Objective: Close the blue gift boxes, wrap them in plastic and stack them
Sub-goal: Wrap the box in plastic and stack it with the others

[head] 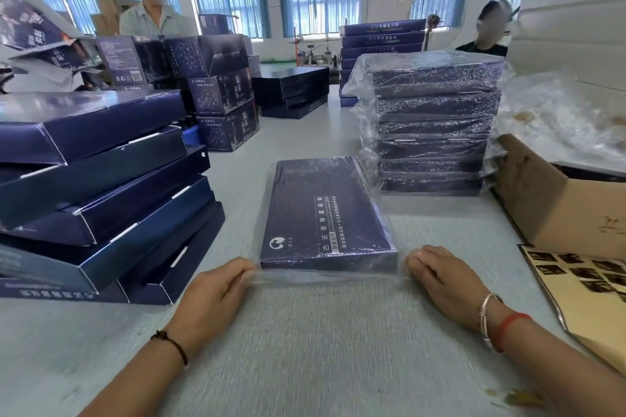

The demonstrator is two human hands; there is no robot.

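A flat blue gift box (321, 213) lies shut on the grey table in front of me, inside a clear plastic bag (325, 276) whose loose open end sticks out toward me. My left hand (216, 294) pinches the bag's near left corner. My right hand (443, 278) holds the near right corner, and the plastic is stretched between them. To the right stands a stack of several wrapped blue boxes (430, 132). On the left leans a stack of several unwrapped blue boxes (101, 186), some with flaps ajar.
A brown cardboard carton (559, 203) with loose plastic bags above it stands at the right, a brown sheet of dark stickers (582, 284) in front of it. More blue boxes (291, 88) are stacked at the back. Two people are at the far side.
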